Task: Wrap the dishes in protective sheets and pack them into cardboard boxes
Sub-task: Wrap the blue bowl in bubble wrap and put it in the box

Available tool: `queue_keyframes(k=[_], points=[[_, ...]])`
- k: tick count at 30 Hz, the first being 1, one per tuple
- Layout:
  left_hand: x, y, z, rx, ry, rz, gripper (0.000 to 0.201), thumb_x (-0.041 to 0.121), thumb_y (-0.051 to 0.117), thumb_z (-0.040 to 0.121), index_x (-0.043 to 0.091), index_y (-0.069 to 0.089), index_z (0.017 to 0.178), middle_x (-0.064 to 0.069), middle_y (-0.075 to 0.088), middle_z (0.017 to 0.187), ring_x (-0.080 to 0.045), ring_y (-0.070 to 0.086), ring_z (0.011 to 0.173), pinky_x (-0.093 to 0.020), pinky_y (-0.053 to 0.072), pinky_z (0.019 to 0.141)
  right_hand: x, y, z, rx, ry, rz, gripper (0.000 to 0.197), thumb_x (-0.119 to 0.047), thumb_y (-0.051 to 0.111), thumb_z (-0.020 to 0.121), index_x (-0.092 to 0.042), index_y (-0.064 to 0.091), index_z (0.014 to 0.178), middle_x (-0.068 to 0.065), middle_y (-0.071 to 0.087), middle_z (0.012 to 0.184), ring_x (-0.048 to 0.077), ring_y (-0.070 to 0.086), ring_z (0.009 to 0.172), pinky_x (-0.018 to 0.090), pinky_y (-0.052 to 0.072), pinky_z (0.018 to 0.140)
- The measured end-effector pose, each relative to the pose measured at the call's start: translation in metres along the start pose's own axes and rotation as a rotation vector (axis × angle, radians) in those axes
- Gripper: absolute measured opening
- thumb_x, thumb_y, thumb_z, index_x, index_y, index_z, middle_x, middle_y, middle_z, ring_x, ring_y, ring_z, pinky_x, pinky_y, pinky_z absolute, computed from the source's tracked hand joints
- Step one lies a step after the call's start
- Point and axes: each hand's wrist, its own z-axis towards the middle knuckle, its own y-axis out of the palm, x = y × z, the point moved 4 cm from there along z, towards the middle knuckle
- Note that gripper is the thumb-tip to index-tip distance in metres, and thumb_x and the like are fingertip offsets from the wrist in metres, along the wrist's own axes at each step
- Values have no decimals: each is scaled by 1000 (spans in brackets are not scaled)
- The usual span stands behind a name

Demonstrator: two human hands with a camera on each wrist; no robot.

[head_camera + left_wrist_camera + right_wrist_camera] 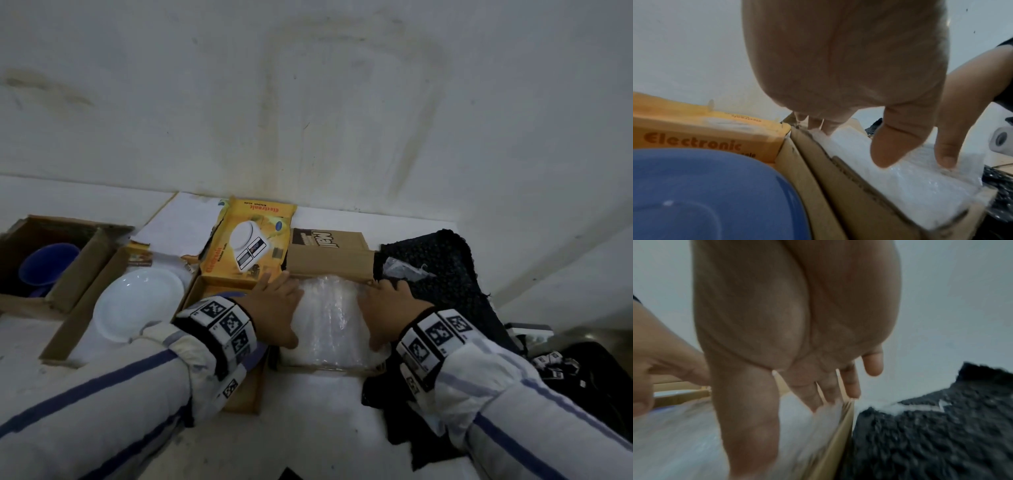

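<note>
A bundle wrapped in clear bubble sheet (329, 318) lies inside an open cardboard box (329, 260) at the centre. My left hand (284, 308) lies flat on the bundle's left side with its fingers straight and its thumb spread. My right hand (380, 311) presses the right side the same way. In the left wrist view the left thumb (892, 146) points down onto the bundle (910, 186), beside the box wall (849, 194). In the right wrist view the straight fingers (828, 394) reach the bundle's (674, 434) far edge at the box wall (838, 434). What is inside the bundle is hidden.
A white plate (137, 301) lies in a box on the left. A blue bowl (48, 267) sits in another box at the far left. A blue dish (705, 194) lies under my left wrist. A yellow kitchen-scale carton (246, 243) stands behind. Black cloth (438, 267) lies on the right.
</note>
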Motion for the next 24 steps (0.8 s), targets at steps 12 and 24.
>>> queue_keyframes(k=[12,24], points=[[19,8,5,37,-140,230,87,42,52,86,12,3,151,-12,5,159,-36,-5,146,-63,-9,112,-10,17,1,27,39,-113,89,-49,58,81,-14,14,151,5,9,159,35,-9,145,66,-10,108],[17,10,6,18,-157,217,90,43,56,83,15,3,151,-10,5,159,-34,-7,146,-62,-9,111,-7,7,-4,-46,15,-201,84,-45,64,79,-7,29,146,12,16,157,36,-5,145,66,-6,110]])
